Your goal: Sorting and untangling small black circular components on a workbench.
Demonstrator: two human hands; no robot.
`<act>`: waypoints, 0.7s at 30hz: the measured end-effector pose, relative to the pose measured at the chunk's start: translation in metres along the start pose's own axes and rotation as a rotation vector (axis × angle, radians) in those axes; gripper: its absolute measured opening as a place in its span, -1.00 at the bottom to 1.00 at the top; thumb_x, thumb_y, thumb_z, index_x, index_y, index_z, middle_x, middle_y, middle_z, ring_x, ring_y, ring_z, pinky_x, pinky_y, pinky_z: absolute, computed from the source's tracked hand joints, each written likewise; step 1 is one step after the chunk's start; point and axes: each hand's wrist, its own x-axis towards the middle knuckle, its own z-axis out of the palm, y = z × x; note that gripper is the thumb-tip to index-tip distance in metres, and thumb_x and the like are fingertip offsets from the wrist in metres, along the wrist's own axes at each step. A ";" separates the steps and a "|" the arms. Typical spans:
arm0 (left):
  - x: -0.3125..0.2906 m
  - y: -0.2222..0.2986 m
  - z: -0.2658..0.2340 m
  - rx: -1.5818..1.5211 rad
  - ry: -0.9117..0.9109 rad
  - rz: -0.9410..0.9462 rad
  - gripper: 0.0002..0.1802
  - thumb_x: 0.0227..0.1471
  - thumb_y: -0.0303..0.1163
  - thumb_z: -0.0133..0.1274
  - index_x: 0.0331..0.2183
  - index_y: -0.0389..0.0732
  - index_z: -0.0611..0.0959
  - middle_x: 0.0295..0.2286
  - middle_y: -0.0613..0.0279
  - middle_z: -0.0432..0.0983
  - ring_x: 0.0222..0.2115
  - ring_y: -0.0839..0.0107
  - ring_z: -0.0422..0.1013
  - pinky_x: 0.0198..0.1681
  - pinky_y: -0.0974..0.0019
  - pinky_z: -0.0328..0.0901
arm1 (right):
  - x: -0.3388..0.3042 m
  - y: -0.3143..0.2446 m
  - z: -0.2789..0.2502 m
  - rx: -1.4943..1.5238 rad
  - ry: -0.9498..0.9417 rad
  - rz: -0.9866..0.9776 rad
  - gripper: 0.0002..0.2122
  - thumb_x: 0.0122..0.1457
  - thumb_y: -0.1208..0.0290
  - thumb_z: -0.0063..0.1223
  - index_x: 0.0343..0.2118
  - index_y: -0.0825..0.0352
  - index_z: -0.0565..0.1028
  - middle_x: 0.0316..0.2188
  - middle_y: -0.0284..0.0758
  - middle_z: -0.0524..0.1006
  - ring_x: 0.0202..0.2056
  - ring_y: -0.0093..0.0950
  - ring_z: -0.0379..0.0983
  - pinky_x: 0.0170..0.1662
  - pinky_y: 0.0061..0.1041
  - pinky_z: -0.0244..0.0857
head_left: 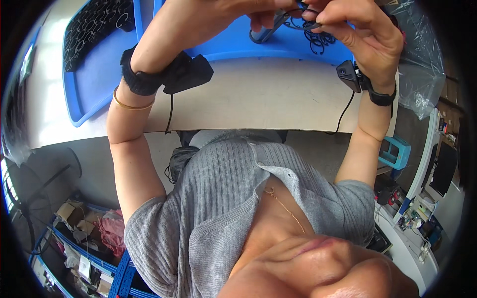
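Note:
My right hand (pixel 370 37) pinches a thin black ring (pixel 298 26) between thumb and forefinger. Close beside it, my left hand (pixel 226 12) is cut by the upper edge, its visible fingers curled inward. Something dark sits at its fingertips, too little in view to make out. Below and behind the ring, several loose black open rings (pixel 318 43) lie in a blue tray (pixel 228 47). Under the left fingers a grey bar-shaped piece (pixel 263 36) with a round end stands in that tray.
Left of my left arm, a second blue tray (pixel 74 107) holds many black rings (pixel 97 32) in rows. The pale table's front edge (pixel 248 126) runs before my body. Clear plastic sheeting (pixel 422 84) hangs at the right. Strapped wrist devices (pixel 194 74) trail cables.

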 end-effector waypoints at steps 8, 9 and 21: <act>0.003 -0.005 -0.008 -0.214 -0.046 -0.086 -0.66 0.20 -0.59 0.16 0.00 -0.34 0.51 -0.33 0.13 0.64 -0.39 0.42 0.60 -0.30 0.38 0.56 | 0.000 0.006 0.004 -0.040 0.009 -0.149 -0.85 0.10 0.52 0.37 -0.28 0.38 0.64 -0.18 -0.13 0.57 -0.25 -0.44 0.56 -0.20 -0.52 0.49; 0.002 -0.004 -0.008 -0.219 -0.032 -0.097 -0.66 0.19 -0.60 0.16 0.00 -0.35 0.51 -0.34 0.12 0.63 -0.37 0.38 0.62 -0.28 0.35 0.58 | 0.000 -0.003 0.001 -0.090 0.016 -0.007 -0.81 0.13 0.48 0.36 -0.22 0.39 0.61 -0.21 -0.16 0.58 -0.27 -0.49 0.56 -0.21 -0.55 0.47; 0.004 -0.005 -0.004 -0.138 0.032 -0.012 -0.66 0.14 -0.63 0.21 -0.06 -0.34 0.51 -0.29 0.16 0.59 -0.29 0.41 0.60 -0.17 0.35 0.57 | -0.006 -0.015 0.011 0.326 0.200 0.690 -0.75 0.23 0.51 0.26 -0.10 0.37 0.43 -0.36 -0.36 0.57 -0.38 -0.65 0.54 -0.31 -0.66 0.46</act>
